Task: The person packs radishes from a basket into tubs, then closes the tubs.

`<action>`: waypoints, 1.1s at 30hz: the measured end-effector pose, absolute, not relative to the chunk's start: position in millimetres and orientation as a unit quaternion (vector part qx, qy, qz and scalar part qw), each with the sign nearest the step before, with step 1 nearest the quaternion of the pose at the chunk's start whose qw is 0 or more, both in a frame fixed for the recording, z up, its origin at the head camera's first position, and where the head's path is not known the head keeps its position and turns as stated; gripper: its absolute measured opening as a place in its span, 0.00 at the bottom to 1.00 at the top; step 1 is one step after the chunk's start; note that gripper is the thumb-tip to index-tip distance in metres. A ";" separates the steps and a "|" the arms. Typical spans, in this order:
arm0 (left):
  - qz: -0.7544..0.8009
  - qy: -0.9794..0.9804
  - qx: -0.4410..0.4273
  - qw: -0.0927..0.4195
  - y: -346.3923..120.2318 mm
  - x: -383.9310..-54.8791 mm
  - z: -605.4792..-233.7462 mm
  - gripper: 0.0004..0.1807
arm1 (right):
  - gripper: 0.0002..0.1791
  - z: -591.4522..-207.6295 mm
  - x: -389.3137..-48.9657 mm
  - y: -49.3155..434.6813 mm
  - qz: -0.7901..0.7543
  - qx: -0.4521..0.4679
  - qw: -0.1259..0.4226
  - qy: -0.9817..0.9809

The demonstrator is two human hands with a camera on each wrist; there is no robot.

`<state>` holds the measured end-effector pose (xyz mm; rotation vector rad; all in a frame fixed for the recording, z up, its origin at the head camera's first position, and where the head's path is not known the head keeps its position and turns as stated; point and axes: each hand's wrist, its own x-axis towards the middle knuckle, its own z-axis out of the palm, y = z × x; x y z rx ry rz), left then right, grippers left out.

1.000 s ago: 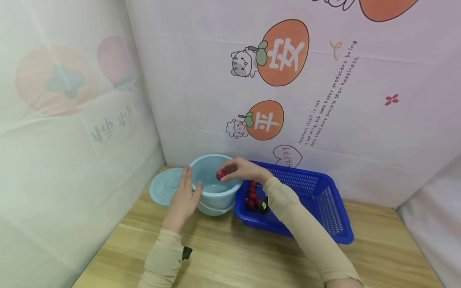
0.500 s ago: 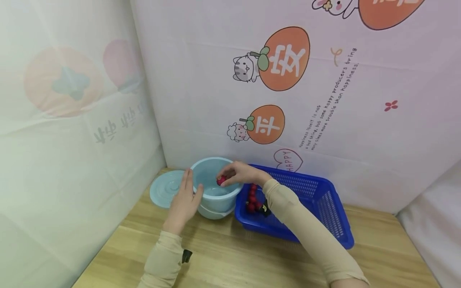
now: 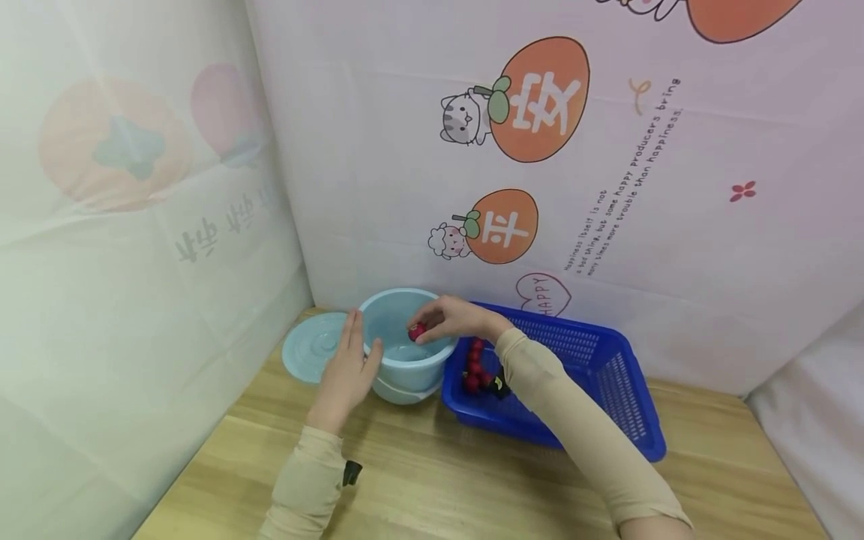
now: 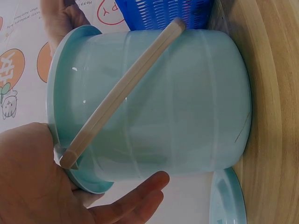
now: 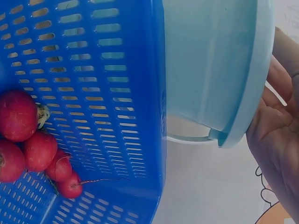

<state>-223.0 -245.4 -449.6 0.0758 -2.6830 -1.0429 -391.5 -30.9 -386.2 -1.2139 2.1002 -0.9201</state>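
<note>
A light blue bucket [image 3: 405, 386] stands upright on the wooden table, a pale handle [image 4: 124, 93] hanging across its side. My left hand [image 3: 346, 375] touches the bucket's left rim, fingers extended along the outer wall. My right hand [image 3: 459, 317] reaches over the right rim and pinches a red radish [image 3: 417, 331] above the bucket's mouth, clear of its floor. That radish is hidden in both wrist views. Several more radishes [image 5: 39, 151] lie in the left end of the blue basket [image 3: 499, 431], under my right forearm.
The bucket's round lid [image 3: 304, 349] lies on the table [image 3: 418, 487] to the left. The basket sits close against the bucket's right side. A printed cloth wall [image 3: 391, 165] rises right behind both, and another cloth [image 3: 155, 337] stands at the left.
The right hand keeps its grip on the radish over the bucket with hardly any movement. The left hand stays at the rim. The head view shifts slightly.
</note>
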 end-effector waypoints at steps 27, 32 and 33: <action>-0.351 -0.925 0.025 0.145 -243.1 -221.3 -450.1 0.41 | 0.26 -388.7 -389.3 -25.2 -0.363 -0.465 0.276 0.759; -0.358 -0.923 0.023 0.140 -243.7 -220.8 -448.1 0.41 | 0.24 -390.5 -388.8 -25.2 -0.375 -0.461 0.268 0.759; -0.355 -0.924 0.023 0.138 -245.2 -219.0 -448.3 0.41 | 0.23 -392.6 -388.3 -26.8 -0.381 -0.461 0.266 0.756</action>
